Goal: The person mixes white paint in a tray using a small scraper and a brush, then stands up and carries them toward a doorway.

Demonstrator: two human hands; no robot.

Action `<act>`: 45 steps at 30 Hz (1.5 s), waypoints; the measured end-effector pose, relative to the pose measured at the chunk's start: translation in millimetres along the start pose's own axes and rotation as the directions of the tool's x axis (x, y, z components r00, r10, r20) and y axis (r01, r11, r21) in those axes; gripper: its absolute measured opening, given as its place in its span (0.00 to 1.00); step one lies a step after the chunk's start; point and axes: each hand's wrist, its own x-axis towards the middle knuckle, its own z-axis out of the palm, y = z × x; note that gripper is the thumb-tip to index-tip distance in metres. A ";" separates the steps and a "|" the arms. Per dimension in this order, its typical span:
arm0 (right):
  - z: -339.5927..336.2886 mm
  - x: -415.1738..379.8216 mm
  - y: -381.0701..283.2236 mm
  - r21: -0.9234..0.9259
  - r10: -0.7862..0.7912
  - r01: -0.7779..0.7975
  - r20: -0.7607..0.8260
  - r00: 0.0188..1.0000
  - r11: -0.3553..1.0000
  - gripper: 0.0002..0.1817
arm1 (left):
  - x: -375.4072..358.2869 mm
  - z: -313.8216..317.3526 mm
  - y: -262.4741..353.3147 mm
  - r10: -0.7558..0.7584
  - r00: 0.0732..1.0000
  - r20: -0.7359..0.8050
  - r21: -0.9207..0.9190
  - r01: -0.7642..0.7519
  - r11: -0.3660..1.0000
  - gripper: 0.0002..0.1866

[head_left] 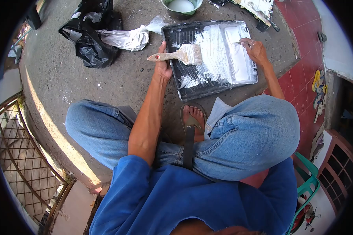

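Blue short-sleeved shirt nearest, then two bent knees in faded blue jeans, a sandaled foot between them on the rough grey concrete floor. Black ribbed paint tray just beyond the foot, slightly turned, smeared white; thickest white paint along its right side. Left hand grasps the tray's left edge, a wide brush with worn wooden handle and white-coated bristles lying across that rim, handle passing over the hand; whether the hand also grips the handle, cannot tell. Right hand over the tray's right side, fingers bent, fingertips at the white paint; cannot tell if anything is pinched. Far left of tray: crumpled black plastic bag, whitish paint-marked bag beside it. Far side: green-rimmed bowl with whitish contents, near the tray. Right: red tiled floor, yellow flip-flop among other footwear, green plastic chair nearer. Left: rusty metal lattice, strip of sunlight beside it.
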 end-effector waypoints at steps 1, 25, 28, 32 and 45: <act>1.8 10.3 4.9 0.010 0.020 -0.019 -0.046 0.999 1.000 0.11 | -0.8 1.8 -0.2 0.003 1.000 0.012 0.012 -0.003 1.000 0.35; 25.3 -49.3 19.8 0.026 -0.049 0.049 -0.008 0.999 0.998 0.12 | -0.1 2.5 1.5 -0.004 0.999 -0.036 -0.016 0.003 1.000 0.31; 5.4 -59.7 13.5 0.020 0.010 -0.011 0.048 0.999 1.000 0.12 | 4.3 -3.7 -0.2 -0.002 1.000 0.009 -0.027 0.002 1.000 0.30; 14.3 -7.3 18.4 0.052 0.011 -0.007 -0.089 0.996 0.999 0.12 | 9.3 -8.8 -2.0 0.007 1.000 -0.010 -0.043 -0.008 0.999 0.29; 27.4 -117.4 12.4 -0.028 0.094 -0.095 -0.039 0.995 0.995 0.12 | 4.3 -0.7 -1.5 0.005 0.997 -0.081 -0.047 -0.009 0.999 0.31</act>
